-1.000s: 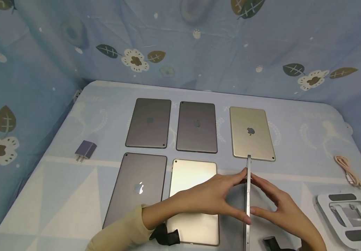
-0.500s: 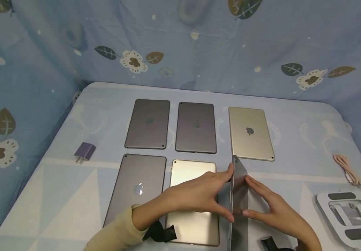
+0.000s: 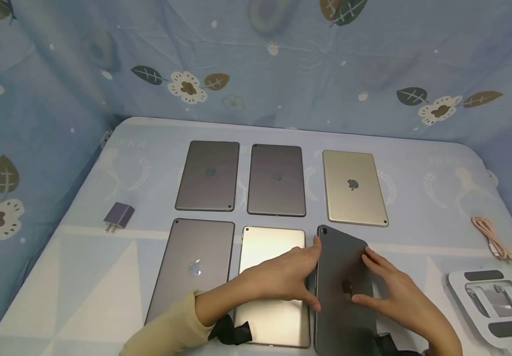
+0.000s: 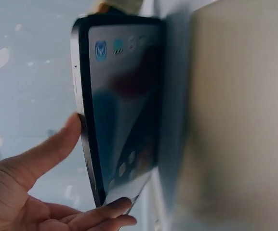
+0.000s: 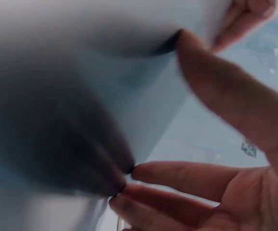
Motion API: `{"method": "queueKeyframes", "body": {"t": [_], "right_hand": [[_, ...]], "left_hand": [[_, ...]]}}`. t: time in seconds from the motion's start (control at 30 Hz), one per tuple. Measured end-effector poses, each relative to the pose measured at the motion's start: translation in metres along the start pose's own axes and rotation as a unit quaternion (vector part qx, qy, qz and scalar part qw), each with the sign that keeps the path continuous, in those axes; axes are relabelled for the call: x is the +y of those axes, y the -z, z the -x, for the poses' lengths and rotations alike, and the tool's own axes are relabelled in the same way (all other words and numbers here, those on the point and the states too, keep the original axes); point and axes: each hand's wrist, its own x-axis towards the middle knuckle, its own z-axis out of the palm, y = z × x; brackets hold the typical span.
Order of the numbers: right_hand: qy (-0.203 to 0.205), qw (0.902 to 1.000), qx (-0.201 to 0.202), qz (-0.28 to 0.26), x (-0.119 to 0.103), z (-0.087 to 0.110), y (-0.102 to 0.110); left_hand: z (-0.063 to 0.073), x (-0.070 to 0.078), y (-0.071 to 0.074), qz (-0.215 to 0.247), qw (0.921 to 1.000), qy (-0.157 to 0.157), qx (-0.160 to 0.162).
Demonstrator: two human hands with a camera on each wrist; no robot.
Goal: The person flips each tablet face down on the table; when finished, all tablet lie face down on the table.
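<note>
A dark grey tablet (image 3: 342, 282) stands tilted at the front, its back facing up and right. In the left wrist view its lit screen (image 4: 124, 115) with app icons faces down and left. My left hand (image 3: 278, 277) holds its left edge, the thumb on the frame and the fingers curled near the far end. My right hand (image 3: 402, 296) touches the back with thumb and fingertips, the fingers fairly straight. In the right wrist view the fingertips (image 5: 143, 171) meet their reflections in the dark surface. A gold tablet (image 3: 273, 316) lies under my left wrist.
A grey tablet (image 3: 193, 267) lies front left. Behind lie two dark tablets (image 3: 208, 175) (image 3: 277, 180) and another gold tablet (image 3: 354, 188). A purple charger plug (image 3: 119, 215) is at left; a coiled pink cable (image 3: 491, 238) and a white stand (image 3: 496, 306) are at right.
The tablet was upright on edge; its top has tipped to the left, so its dark back now shows. Both hands stay on it, the left having moved left with it.
</note>
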Motion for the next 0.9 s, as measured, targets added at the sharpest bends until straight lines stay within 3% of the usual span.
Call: {"method": "queueKeyframes", "body": {"t": [0.23, 0.5, 0.67, 0.83, 0.9], "right_hand": [[-0.03, 0.9989, -0.012, 0.034, 0.011, 0.002, 0.002], [-0.057, 0.9968, -0.022, 0.052, 0.016, 0.001, 0.003], [-0.066, 0.996, -0.021, 0.056, 0.02, 0.001, 0.002], [-0.082, 0.9941, -0.015, 0.07, 0.02, -0.002, 0.0], [-0.083, 0.9939, -0.014, 0.071, 0.02, -0.003, 0.0]], "left_hand": [[-0.016, -0.004, -0.023, 0.001, 0.9998, -0.018, 0.006], [-0.023, -0.003, -0.034, -0.018, 0.9993, -0.015, 0.03], [-0.023, 0.001, -0.042, -0.076, 0.9947, -0.03, 0.062], [-0.022, 0.008, -0.051, -0.169, 0.9808, -0.054, 0.081], [-0.023, 0.009, -0.051, -0.18, 0.9788, -0.058, 0.078]]}}
